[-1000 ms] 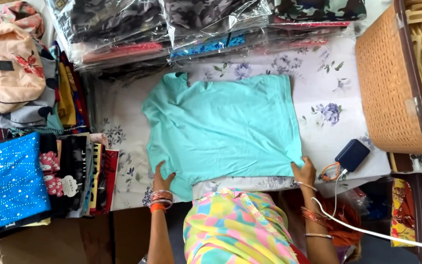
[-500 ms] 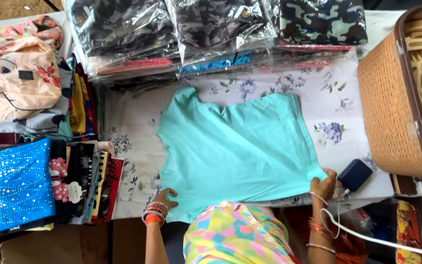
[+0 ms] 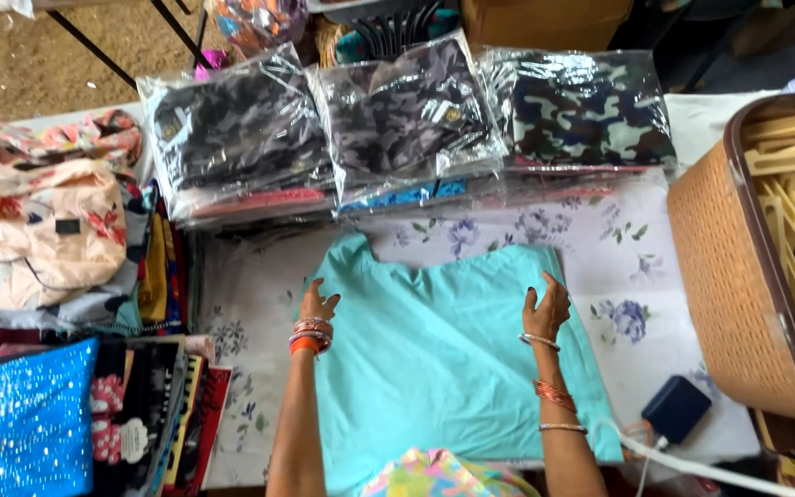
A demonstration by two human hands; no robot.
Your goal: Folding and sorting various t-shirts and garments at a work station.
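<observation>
A turquoise t-shirt [image 3: 434,350] lies flat on a white floral cloth [image 3: 600,239]. My left hand [image 3: 317,302] rests on the shirt's left edge near the sleeve, fingers spread, with red and orange bangles on the wrist. My right hand [image 3: 546,308] presses on the shirt's upper right part, fingers apart, with thin bangles along the forearm. Neither hand grips anything.
Plastic-wrapped camouflage garments [image 3: 397,120] are stacked at the back. Folded clothes [image 3: 39,230] and a blue sequinned piece [image 3: 20,414] pile up on the left. A woven orange basket [image 3: 729,267] of wooden pieces stands right. A dark power bank [image 3: 676,408] with a white cable lies by the shirt.
Both hands left the shirt's near hem and moved forward onto its upper part. The camera view tilted up, showing more of the back stacks.
</observation>
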